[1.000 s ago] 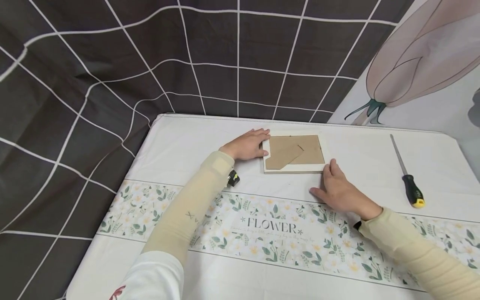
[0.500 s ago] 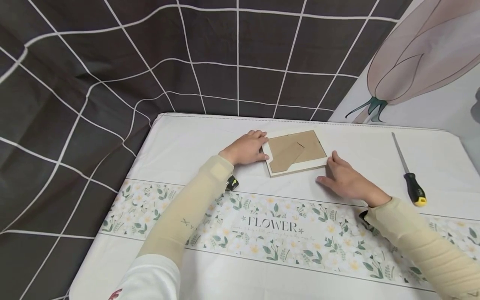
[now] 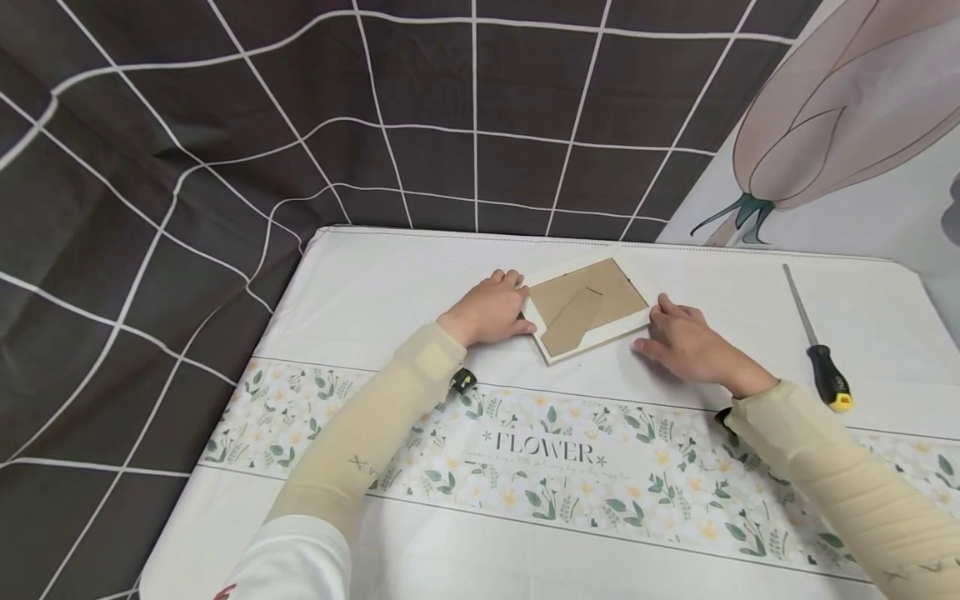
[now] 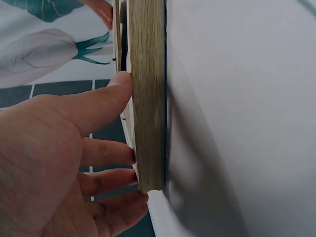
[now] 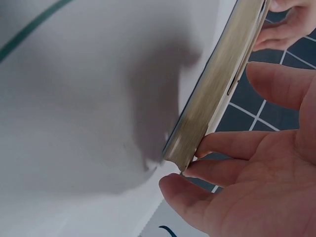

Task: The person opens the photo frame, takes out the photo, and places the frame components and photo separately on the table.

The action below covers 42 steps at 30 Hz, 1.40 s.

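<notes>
A picture frame (image 3: 588,304) lies back up on the table in the head view, turned at an angle, with a pale border, brown backing board and a brown easel flap. My left hand (image 3: 491,308) touches its left side. In the left wrist view the thumb (image 4: 123,81) rests against the frame's wood-toned edge (image 4: 148,98), with the other fingertips close to its corner. At the right corner, my right hand (image 3: 693,346) touches the frame with its fingertips. The right wrist view shows these fingers (image 5: 232,143) extended at the corner, the thumb held apart.
A tool with a black and yellow handle (image 3: 828,379) and a long thin grey shaft lies to the right. The white tablecloth (image 3: 405,267) carries a floral band marked FLOWER. Behind the table hangs a dark gridded cloth (image 3: 525,100).
The frame has turned counterclockwise on the table, from nearly square to clearly angled. My left hand has shifted slightly nearer and my right hand slightly farther away and rightward, both staying at its sides.
</notes>
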{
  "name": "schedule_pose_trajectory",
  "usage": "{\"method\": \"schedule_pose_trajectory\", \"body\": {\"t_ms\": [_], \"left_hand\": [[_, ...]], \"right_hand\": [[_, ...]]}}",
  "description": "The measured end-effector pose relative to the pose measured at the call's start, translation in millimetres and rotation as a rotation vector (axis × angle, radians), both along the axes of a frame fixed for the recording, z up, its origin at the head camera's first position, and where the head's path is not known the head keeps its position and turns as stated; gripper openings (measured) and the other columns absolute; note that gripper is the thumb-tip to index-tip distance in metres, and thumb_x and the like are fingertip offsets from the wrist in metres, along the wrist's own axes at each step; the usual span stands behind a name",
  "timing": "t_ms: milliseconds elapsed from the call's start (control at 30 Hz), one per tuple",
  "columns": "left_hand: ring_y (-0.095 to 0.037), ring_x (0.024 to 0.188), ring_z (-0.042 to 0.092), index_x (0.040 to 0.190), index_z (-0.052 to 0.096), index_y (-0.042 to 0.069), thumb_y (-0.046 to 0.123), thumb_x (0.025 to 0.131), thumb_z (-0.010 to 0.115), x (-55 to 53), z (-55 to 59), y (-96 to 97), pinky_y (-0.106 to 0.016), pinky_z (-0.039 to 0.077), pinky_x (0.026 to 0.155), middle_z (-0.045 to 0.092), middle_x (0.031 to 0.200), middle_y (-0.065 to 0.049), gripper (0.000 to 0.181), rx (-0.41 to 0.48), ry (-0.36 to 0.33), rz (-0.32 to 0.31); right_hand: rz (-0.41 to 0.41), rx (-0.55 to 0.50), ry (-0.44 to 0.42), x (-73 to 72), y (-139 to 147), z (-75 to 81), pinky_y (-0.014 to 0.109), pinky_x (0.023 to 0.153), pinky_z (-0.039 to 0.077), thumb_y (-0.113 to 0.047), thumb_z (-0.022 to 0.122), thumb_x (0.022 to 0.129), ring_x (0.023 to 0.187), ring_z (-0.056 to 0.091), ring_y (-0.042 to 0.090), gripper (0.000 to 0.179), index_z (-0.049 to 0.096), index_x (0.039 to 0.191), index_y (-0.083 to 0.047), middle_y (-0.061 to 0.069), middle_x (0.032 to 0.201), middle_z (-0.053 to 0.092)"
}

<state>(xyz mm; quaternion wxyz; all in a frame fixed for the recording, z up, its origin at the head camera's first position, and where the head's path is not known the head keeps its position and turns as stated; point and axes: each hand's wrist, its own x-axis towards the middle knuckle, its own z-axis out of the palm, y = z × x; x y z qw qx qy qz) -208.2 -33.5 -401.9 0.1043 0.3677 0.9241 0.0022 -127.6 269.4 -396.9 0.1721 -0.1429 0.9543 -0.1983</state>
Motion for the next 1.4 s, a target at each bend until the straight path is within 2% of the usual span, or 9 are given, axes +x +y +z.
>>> {"method": "schedule_pose_trajectory", "body": {"t_ms": [167, 400, 567, 833, 1033, 1200, 1400], "left_hand": [[-0.033, 0.123, 0.05, 0.137, 0.059, -0.001, 0.053, 0.095, 0.062, 7.9, 1.2, -0.8, -0.041, 0.042, 0.107, 0.05, 0.142, -0.021, 0.069, 0.006, 0.031, 0.012], [-0.027, 0.1, 0.058, 0.124, 0.068, -0.001, 0.048, 0.092, 0.068, 23.5, 1.2, 1.2, -0.037, 0.053, 0.089, 0.062, 0.115, -0.016, 0.059, -0.02, 0.125, 0.033], [-0.024, 0.089, 0.062, 0.111, 0.075, 0.0, 0.049, 0.089, 0.069, 36.2, 0.2, 4.2, -0.034, 0.056, 0.082, 0.066, 0.101, -0.012, 0.054, -0.032, 0.209, 0.072], [-0.022, 0.081, 0.064, 0.099, 0.08, 0.008, 0.055, 0.083, 0.073, 51.5, -2.9, 7.9, -0.032, 0.056, 0.073, 0.069, 0.096, -0.011, 0.05, 0.004, 0.285, 0.117], [-0.02, 0.075, 0.064, 0.093, 0.082, 0.013, 0.058, 0.081, 0.073, 60.0, -5.7, 12.4, -0.032, 0.056, 0.067, 0.068, 0.087, -0.008, 0.048, 0.004, 0.335, 0.137], [-0.018, 0.071, 0.064, 0.091, 0.083, 0.016, 0.06, 0.082, 0.069, 67.8, -7.4, 17.8, -0.03, 0.055, 0.062, 0.07, 0.086, -0.009, 0.047, -0.008, 0.382, 0.142], [-0.013, 0.064, 0.063, 0.089, 0.083, 0.019, 0.06, 0.082, 0.069, 78.2, -9.9, 25.0, -0.026, 0.054, 0.054, 0.072, 0.08, -0.007, 0.045, -0.005, 0.494, 0.154]], "right_hand": [[0.008, 0.031, 0.025, -4.4, -1, 0.9, 0.066, 0.114, 0.009, -0.025, 0.056, 0.102, 0.143, 0.012, 0.059, 0.071, 0.028, 0.142, 0.027, 0.047, 0.152, 0.008], [0.032, 0.056, 0.083, -12.2, -3, 0.9, 0.065, 0.111, 0.016, -0.024, 0.053, 0.104, 0.141, 0.022, 0.058, 0.06, 0.04, 0.138, 0.024, 0.048, 0.149, 0.018], [0.006, 0.03, 0.053, -20.3, -8, 2.2, 0.063, 0.112, 0.017, -0.022, 0.05, 0.104, 0.142, 0.021, 0.057, 0.056, 0.042, 0.137, 0.023, 0.047, 0.15, 0.018], [-0.048, -0.008, 0.006, -32.2, -11, 0.8, 0.061, 0.115, 0.013, -0.019, 0.048, 0.104, 0.145, 0.015, 0.055, 0.061, 0.029, 0.142, 0.026, 0.044, 0.153, 0.012], [-0.052, -0.02, 0.002, -40.4, -11, 0.4, 0.061, 0.116, 0.014, -0.018, 0.048, 0.104, 0.145, 0.015, 0.055, 0.06, 0.029, 0.141, 0.026, 0.043, 0.154, 0.013], [-0.073, -0.016, -0.011, -46.5, -12, 1.4, 0.063, 0.117, 0.013, -0.018, 0.047, 0.105, 0.143, 0.013, 0.058, 0.059, 0.029, 0.143, 0.023, 0.039, 0.157, 0.012], [-0.053, -0.014, 0.028, -54.9, -14, -0.3, 0.062, 0.117, 0.014, -0.015, 0.045, 0.103, 0.141, 0.017, 0.059, 0.056, 0.032, 0.141, 0.025, 0.04, 0.156, 0.015]]}}
